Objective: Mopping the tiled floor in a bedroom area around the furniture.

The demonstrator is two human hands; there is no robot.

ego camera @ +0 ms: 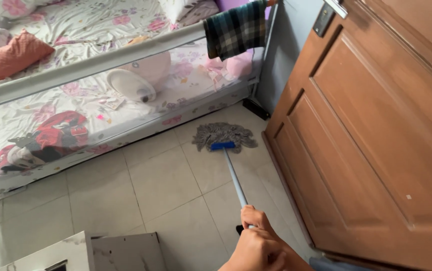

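A mop with a light blue handle [233, 175], a blue clamp and a grey string head [223, 134] rests on the pale floor tiles close to the bed rail and the door. My right hand [256, 243] is at the bottom middle of the view, closed around the near end of the handle with the thumb lying along it. The mop head lies flat on the floor, far ahead of the hand. My left hand does not show.
A low bed [75, 75] with floral sheets, a mesh side rail, soft toys and an orange pillow [13, 52] fills the upper left. A checked cloth [236, 27] hangs over the rail end. A brown wooden door [376, 130] stands on the right, and a white cabinet [90, 253] is at the bottom left.
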